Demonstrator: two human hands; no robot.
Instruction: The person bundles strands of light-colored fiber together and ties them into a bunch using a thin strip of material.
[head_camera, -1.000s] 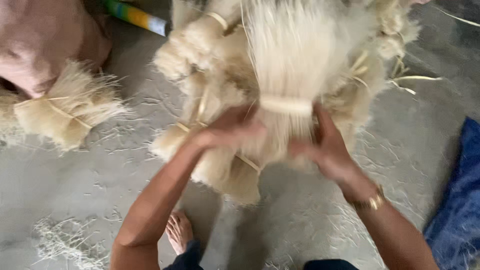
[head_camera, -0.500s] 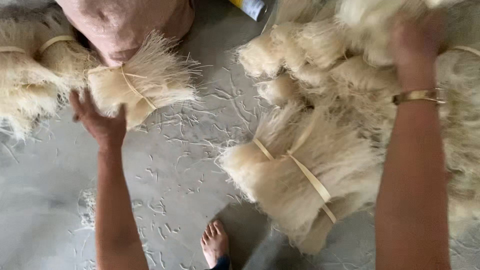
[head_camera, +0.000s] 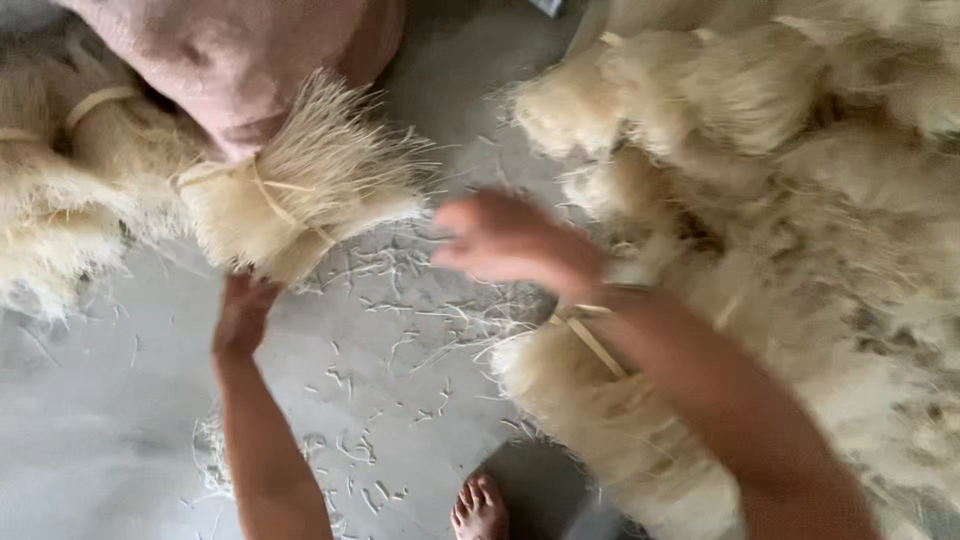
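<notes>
Overhead, head view:
Left hand: fingers closed round the underside of the pale tied bundle of straw-like fibre, which lies on the grey concrete floor against a pink sack.
Grip advice: hold near the tie band, lift evenly.
Right hand: blurred mid-air, apparently loosely curled; cannot tell exactly.
Hidden: heap of fibre bundles cut off at right.
</notes>
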